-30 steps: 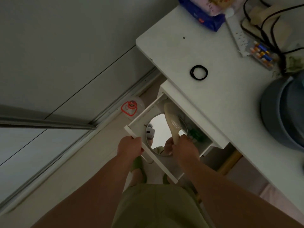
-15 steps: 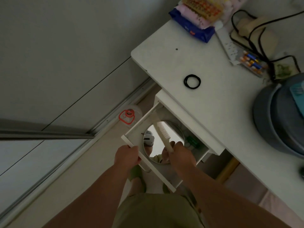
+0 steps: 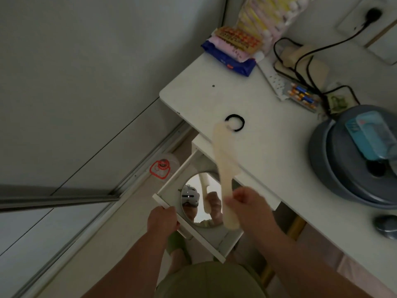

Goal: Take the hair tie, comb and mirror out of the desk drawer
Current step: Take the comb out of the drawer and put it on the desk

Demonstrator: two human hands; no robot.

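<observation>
My right hand [image 3: 247,206] grips a cream comb [image 3: 224,166] by its handle and holds it up above the open drawer [image 3: 194,230], its far tip over the desk edge near the black hair tie [image 3: 235,123]. The hair tie lies flat on the white desk [image 3: 268,134]. A round mirror [image 3: 198,201] lies face up in the drawer and reflects the comb and my hand. My left hand [image 3: 162,219] holds the drawer's front edge.
On the desk stand a grey round appliance [image 3: 352,160] at the right, a power strip [image 3: 274,79] with black cables, batteries [image 3: 303,96] and stacked packets [image 3: 234,52] at the back. A clear container with a red lid [image 3: 161,168] sits on the floor left of the drawer.
My right hand has lifted the comb out of the drawer, up and towards the desk top. My left hand stays on the drawer front. The view has tilted up.
</observation>
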